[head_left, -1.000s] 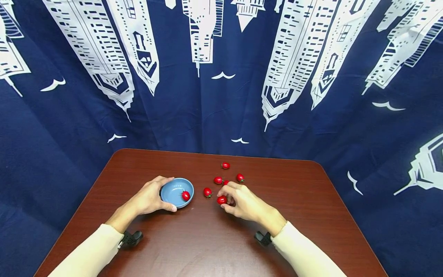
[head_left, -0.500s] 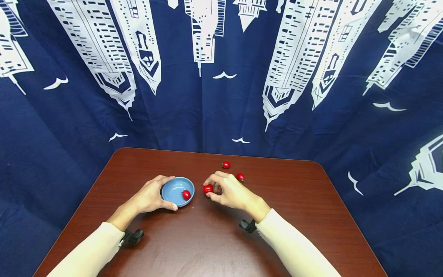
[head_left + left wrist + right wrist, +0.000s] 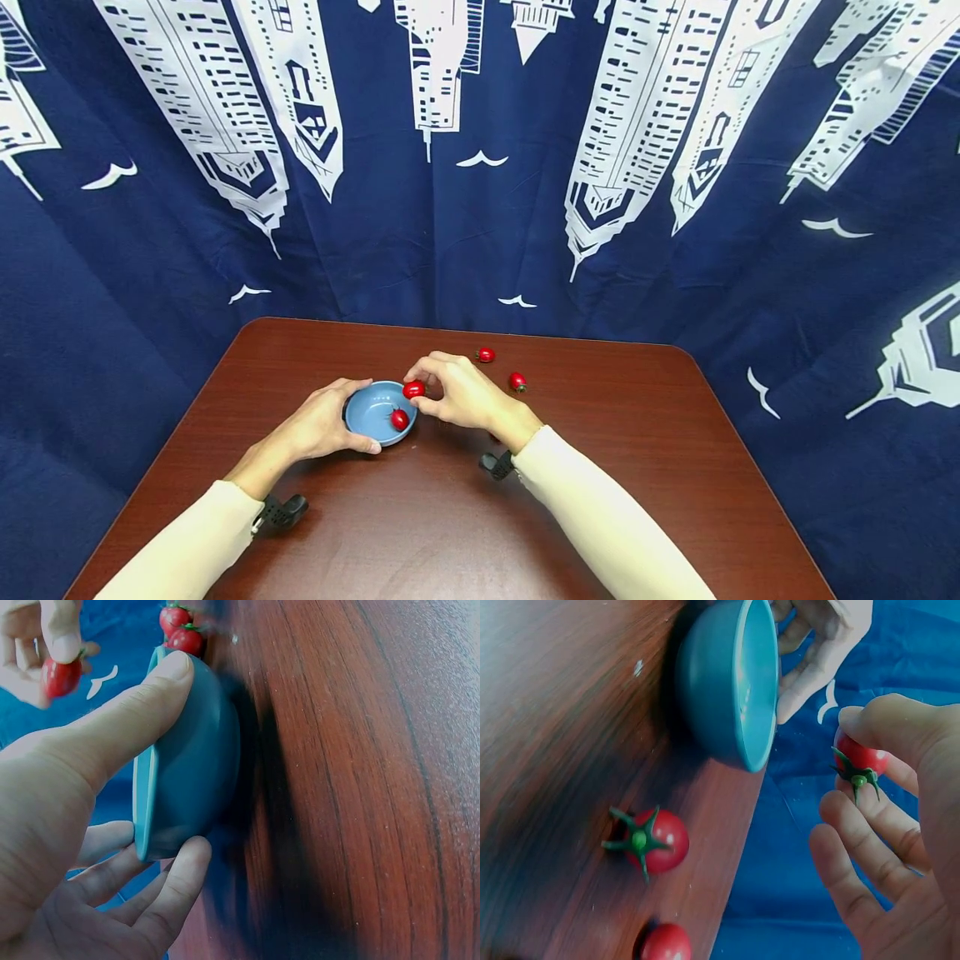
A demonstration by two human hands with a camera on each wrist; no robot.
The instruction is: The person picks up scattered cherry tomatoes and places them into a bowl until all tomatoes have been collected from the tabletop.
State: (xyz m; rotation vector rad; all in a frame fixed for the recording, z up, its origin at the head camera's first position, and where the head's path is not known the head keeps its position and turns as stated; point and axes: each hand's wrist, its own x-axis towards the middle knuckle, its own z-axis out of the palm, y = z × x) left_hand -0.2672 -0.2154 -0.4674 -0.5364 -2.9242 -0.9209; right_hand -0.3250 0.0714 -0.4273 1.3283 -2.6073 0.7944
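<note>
My left hand (image 3: 322, 427) holds a small blue bowl (image 3: 366, 408) on the table, thumb at its near side and fingers around its far side. One cherry tomato (image 3: 400, 419) lies inside the bowl. Between thumb and fingertips my right hand (image 3: 467, 396) pinches another cherry tomato (image 3: 413, 389), above the bowl's right rim. In the right wrist view this pinched tomato (image 3: 864, 757) shows its green calyx, and the bowl (image 3: 709, 682) stands apart from it. The left wrist view shows my left thumb pressed to the bowl's (image 3: 196, 765) outer wall.
Loose cherry tomatoes lie right of the bowl: one near the far edge (image 3: 486, 355) and one (image 3: 518, 382) closer in. The right wrist view shows a tomato (image 3: 666, 840) on the tabletop near the bowl. My right hand and forearm hide others in the head view.
My right hand has moved left and away from me, carrying a cherry tomato from the loose group to the bowl's rim. My left hand stays on the bowl.
</note>
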